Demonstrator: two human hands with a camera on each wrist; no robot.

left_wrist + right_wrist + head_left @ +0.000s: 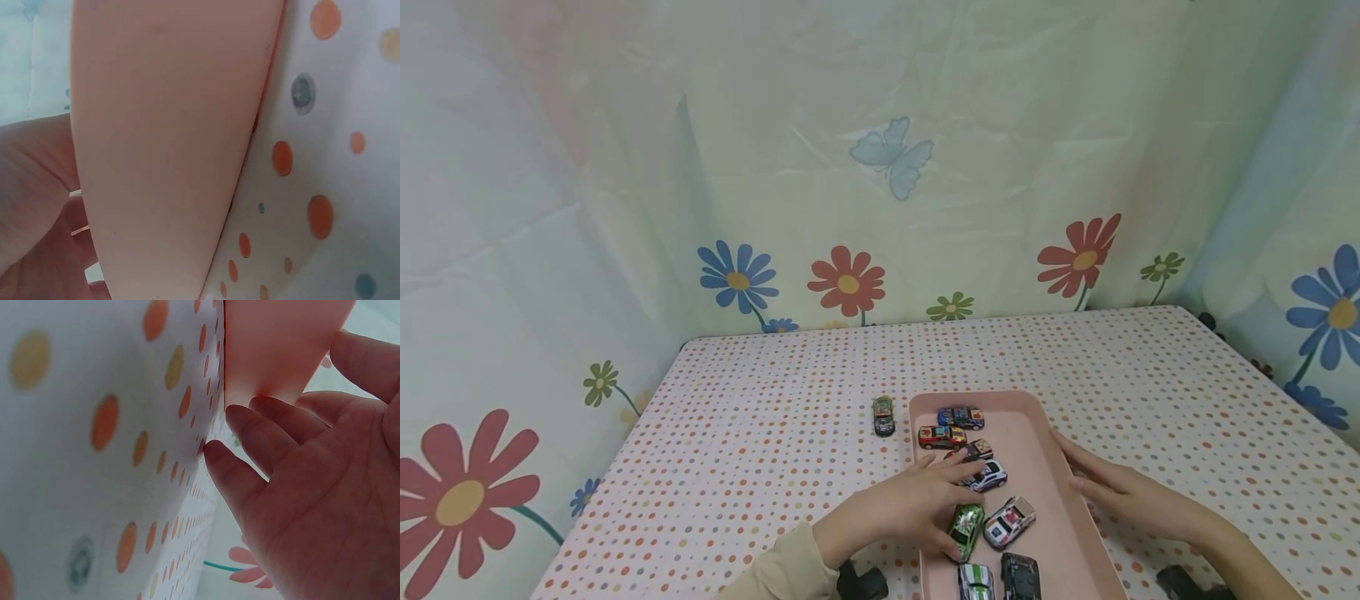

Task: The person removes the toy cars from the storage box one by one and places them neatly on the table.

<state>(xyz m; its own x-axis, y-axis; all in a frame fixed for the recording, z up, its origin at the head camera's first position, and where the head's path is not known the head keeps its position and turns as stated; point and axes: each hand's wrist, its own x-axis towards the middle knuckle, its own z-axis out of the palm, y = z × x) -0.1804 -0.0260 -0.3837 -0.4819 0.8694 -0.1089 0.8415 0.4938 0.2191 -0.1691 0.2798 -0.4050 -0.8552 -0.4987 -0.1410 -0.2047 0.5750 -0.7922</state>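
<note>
In the head view a pink tray (pixel 1060 500) holds several toy cars. My left hand (pixel 917 508) reaches over its left side, thumb and index finger at the two ends of a green toy car (pixel 966 532). Its other fingers stretch over a purple-and-white car (pixel 988 477). The left wrist view shows that hand behind the tray's outer wall (pixel 162 137). My right hand (pixel 1142 496) rests fairly straight fingers against the tray's right side. In the right wrist view its fingertips (pixel 240 415) meet the outer wall near the tablecloth.
A white-and-red car (pixel 1009 523), a black car (pixel 1020 577) and a green-striped car (pixel 976 582) lie nearer me in the tray. Red (pixel 942 437) and blue (pixel 960 417) cars sit at its far end. Another car (pixel 883 416) stands on the dotted tablecloth (pixel 760 433), left of the tray.
</note>
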